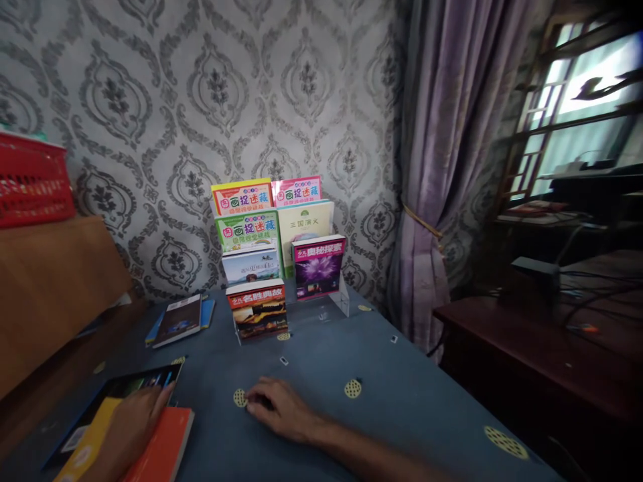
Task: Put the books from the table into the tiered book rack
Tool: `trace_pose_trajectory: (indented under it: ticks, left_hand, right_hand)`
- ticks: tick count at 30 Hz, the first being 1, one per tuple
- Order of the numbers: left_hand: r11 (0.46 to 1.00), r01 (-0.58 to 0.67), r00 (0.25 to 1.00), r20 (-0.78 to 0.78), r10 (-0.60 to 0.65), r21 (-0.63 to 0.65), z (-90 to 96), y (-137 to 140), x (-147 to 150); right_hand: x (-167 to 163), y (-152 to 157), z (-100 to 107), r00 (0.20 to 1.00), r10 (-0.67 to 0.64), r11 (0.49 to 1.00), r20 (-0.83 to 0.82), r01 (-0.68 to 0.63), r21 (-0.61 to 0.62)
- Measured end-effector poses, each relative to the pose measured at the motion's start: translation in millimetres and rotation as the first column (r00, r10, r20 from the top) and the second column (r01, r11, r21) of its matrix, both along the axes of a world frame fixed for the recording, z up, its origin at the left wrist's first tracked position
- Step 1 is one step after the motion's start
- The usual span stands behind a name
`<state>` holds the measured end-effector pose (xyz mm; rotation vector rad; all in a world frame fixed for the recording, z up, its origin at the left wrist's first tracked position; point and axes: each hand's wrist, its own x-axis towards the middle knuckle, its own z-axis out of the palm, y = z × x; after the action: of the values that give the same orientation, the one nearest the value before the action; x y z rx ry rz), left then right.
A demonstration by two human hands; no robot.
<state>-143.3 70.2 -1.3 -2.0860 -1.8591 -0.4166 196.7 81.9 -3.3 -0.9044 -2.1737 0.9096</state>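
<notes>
My left hand (134,418) lies across a small pile of books at the near left, palm down with its fingers stretched forward. Under it is a thick orange and yellow book (163,445), with a dark-covered book (118,386) beneath and beyond it. The fingertips reach over the dark cover; their undersides are hidden. My right hand (281,407) rests on the blue tablecloth beside a printed yellow pineapple. Its fingers are loosely curled, the thumb apart from them, and nothing shows in between. Ahead stands a clear display rack (344,294) holding several upright books, with an orange-topped book (258,311) in front.
Two or more flat books (178,320) lie stacked at the back left. A cardboard box (55,288) with a red basket (33,177) on top stands left. Patterned wall and purple curtain (442,147) close off the back. A dark red table (502,335) stands right.
</notes>
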Motion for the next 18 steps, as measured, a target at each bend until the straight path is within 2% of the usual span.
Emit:
trace_pose_trajectory:
  ticks: [3, 6, 8, 10, 14, 18]
  left_hand:
    - [1.0, 0.013, 0.999, -0.045, -0.014, -0.021, 21.2, -6.4, 50.4]
    - [0.997, 0.027, 0.996, -0.081, -0.033, -0.073, 37.5, -4.9, 102.7]
    - [0.996, 0.051, 0.998, -0.043, -0.054, -0.071, 42.3, 0.8, 130.9]
    - [0.997, 0.07, 0.997, 0.025, -0.069, -0.035, 44.5, 5.6, 152.7]
    - [0.992, 0.118, 0.991, 0.063, -0.12, 0.033, 52.2, 6.4, 178.8]
    - [0.974, 0.219, 0.976, 0.002, -0.22, 0.06, 73.3, -0.9, 172.9]
  right_hand:
    - [-5.7, -7.6, -2.8, 0.984, 0.11, 0.985, -0.142, -0.127, -0.119]
    - [-11.9, -8.9, -8.6, 0.945, 0.153, 0.921, -0.288, -0.242, -0.307]
    - [-14.6, -5.9, -12.1, 0.912, 0.113, 0.879, -0.395, -0.277, -0.389]
    - [-14.5, -2.2, -13.0, 0.87, 0.032, 0.866, -0.492, -0.27, -0.42]
    - [-4.8, 0.4, -4.2, 0.858, -0.023, 0.844, -0.513, -0.259, -0.47]
    - [12.7, 2.9, 12.4, 0.859, -0.026, 0.848, -0.511, -0.252, -0.467]
